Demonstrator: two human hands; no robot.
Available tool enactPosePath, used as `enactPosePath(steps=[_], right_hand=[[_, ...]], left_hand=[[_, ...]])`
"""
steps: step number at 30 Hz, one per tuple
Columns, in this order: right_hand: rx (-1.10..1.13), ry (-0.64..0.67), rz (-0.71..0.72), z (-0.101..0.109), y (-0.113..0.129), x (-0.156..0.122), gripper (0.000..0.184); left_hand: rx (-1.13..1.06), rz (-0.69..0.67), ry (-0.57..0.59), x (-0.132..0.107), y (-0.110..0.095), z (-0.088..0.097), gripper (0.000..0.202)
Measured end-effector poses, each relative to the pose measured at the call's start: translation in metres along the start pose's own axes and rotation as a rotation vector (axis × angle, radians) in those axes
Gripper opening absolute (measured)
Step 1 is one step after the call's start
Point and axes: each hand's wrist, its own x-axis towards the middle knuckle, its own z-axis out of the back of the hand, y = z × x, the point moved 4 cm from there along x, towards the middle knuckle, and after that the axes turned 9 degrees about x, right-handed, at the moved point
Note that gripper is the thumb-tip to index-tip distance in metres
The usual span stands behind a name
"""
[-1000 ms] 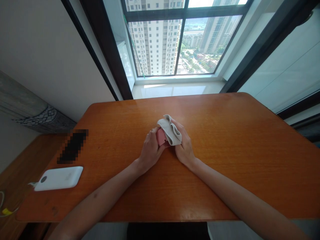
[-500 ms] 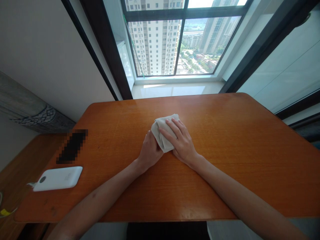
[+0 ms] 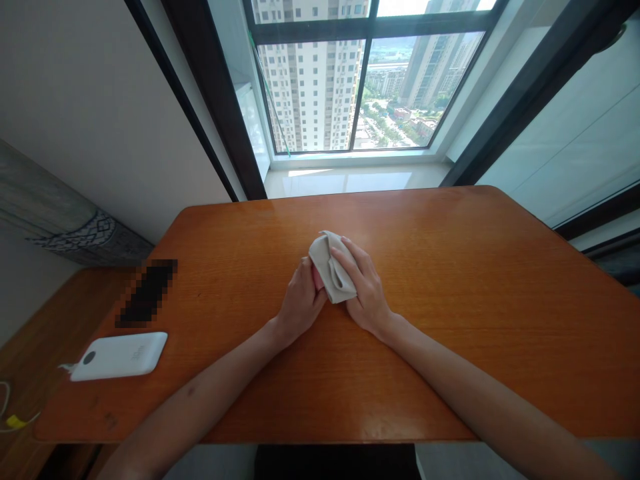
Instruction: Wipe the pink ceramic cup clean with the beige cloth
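Nearest first: left hand (image 3: 301, 301) and right hand (image 3: 367, 291) sit mid-table, pressed in toward each other, not spread, heels almost meeting. Between them is one folded beige cloth (image 3: 333, 268), with the right hand's fingers (image 3: 345, 257) lying over its top. One pink object (image 3: 317, 279) shows only as a sliver under the cloth's edge, the left hand curled against it. Its shape and material are hidden; grip force, cannot tell. Both hands rest on the orange wooden table (image 3: 450, 320). Risks: the loose fold could slide on the glossy top and expose the pink object; a weak left-hand hold could let that object slip out and drop. Further left, near the table's edge, is one white power bank (image 3: 120, 357), with one thin cable (image 3: 15, 421) trailing off its end; a wide sweep could snag it. Beyond it lies one pixelated dark block (image 3: 147, 293), identity cannot tell. Far end: one window (image 3: 363, 87), two tower blocks (image 3: 310, 87) visible through it. Count: 2 hands, no other person's hands in view.
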Motion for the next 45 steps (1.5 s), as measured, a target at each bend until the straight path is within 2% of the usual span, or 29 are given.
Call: enactPosePath(steps=[2, 4, 9, 13, 15, 20, 24, 26, 31, 33, 35, 37, 42, 43, 45], right_hand=[[-0.077, 0.064, 0.126, -0.002, 0.008, -0.001, 0.071], [-0.095, 0.086, 0.16, -0.002, 0.011, -0.001, 0.07], [-0.011, -0.074, -0.069, 0.004, 0.002, 0.0, 0.063], [-0.106, 0.02, 0.097, -0.002, 0.01, -0.002, 0.069], [-0.113, 0.042, 0.126, -0.003, 0.012, -0.002, 0.068], [-0.011, -0.081, -0.073, 0.003, 0.002, 0.001, 0.064], [-0.094, 0.019, 0.113, -0.002, 0.012, 0.0, 0.068], [-0.1, 0.054, 0.154, -0.003, 0.013, 0.0, 0.068], [-0.01, -0.089, -0.021, 0.004, 0.003, 0.001, 0.065], [-0.055, -0.047, 0.045, 0.003, 0.007, 0.0, 0.066], [-0.12, 0.056, 0.169, -0.002, 0.013, -0.002, 0.068], [-0.145, 0.112, 0.224, -0.005, 0.016, -0.003, 0.069], [-0.069, -0.066, 0.021, 0.003, 0.004, -0.001, 0.065], [-0.073, -0.081, 0.014, 0.004, 0.004, -0.001, 0.066], [-0.111, -0.03, 0.079, 0.002, 0.008, -0.002, 0.07]], left_hand=[[-0.016, -0.054, 0.017, -0.001, 0.0, -0.001, 0.058], [-0.014, -0.088, 0.027, -0.002, 0.0, -0.002, 0.055], [0.077, 0.032, 0.023, -0.003, 0.001, -0.004, 0.046], [0.066, -0.064, 0.007, -0.003, 0.0, -0.004, 0.051], [0.054, -0.107, 0.004, -0.003, -0.001, -0.004, 0.056], [0.112, 0.005, 0.001, -0.003, 0.0, -0.004, 0.053], [0.101, -0.063, 0.016, -0.004, -0.001, -0.004, 0.053], [0.085, -0.103, 0.017, -0.004, -0.002, -0.003, 0.054], [0.113, -0.008, -0.003, -0.003, 0.002, -0.004, 0.051], [0.11, -0.012, -0.001, -0.003, 0.004, -0.006, 0.05], [0.087, -0.067, 0.011, -0.004, 0.004, -0.008, 0.046], [0.068, -0.105, 0.015, -0.003, 0.004, -0.009, 0.045], [0.11, -0.016, -0.003, -0.002, 0.002, -0.006, 0.046], [0.121, 0.002, -0.006, -0.002, 0.003, -0.006, 0.045], [0.122, -0.018, -0.009, -0.002, 0.003, -0.005, 0.046]])
